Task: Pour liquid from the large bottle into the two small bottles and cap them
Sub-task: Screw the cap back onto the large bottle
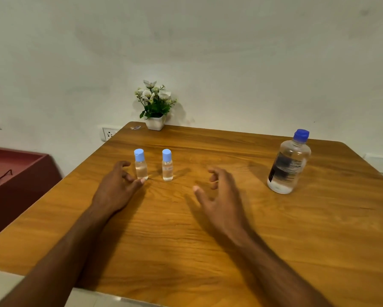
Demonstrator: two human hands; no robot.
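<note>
Two small clear bottles with light blue caps stand upright side by side on the wooden table (208, 229): the left small bottle (140, 166) and the right small bottle (167, 168). Both hold clear liquid. The large clear bottle (289, 165) with a dark blue cap and a dark label stands at the right, capped. My left hand (117, 187) hovers just left of the left small bottle, fingers apart, thumb tip near its base. My right hand (221, 196) is open above the table, right of the right small bottle, holding nothing.
A white pot of artificial flowers (155, 105) stands at the table's far edge against the wall. A dark red cabinet (15, 173) with a cable on it sits left of the table. Wall sockets (108, 134) are behind the table's far left corner.
</note>
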